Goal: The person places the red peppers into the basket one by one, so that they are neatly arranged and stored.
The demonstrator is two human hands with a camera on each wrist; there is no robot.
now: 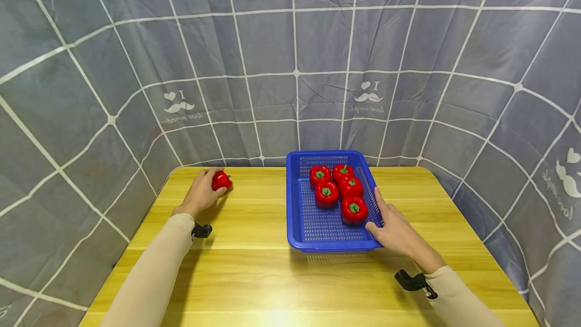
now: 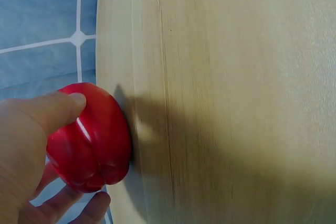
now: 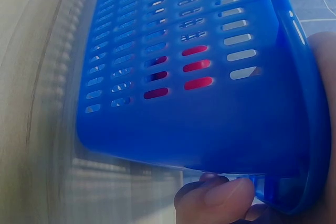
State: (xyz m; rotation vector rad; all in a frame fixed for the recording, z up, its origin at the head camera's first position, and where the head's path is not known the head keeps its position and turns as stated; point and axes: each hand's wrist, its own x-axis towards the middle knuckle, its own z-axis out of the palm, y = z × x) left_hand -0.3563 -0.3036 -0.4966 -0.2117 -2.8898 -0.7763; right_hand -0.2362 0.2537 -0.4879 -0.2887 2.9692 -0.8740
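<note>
At the far left of the table, my left hand [image 1: 199,193] grips a red bell pepper [image 1: 221,180]. In the left wrist view the thumb lies across the pepper [image 2: 92,140] and the fingers curl round its other side; whether it touches the table cannot be told. A blue perforated plastic basket [image 1: 297,216] stands right of the middle with several red bell peppers in it, green stems showing on them. My right hand [image 1: 401,233] holds the basket's right rim near its front corner. In the right wrist view the basket's slotted wall [image 3: 157,124] fills much of the picture, and fingertips [image 3: 231,195] press against it.
Everything rests on a yellow wood-grain table [image 1: 245,276]. A grey curtain [image 1: 263,44] with white grid lines hangs behind it and on both sides, close to the table's back edge. Dark bands with small devices [image 1: 410,281] are on both wrists.
</note>
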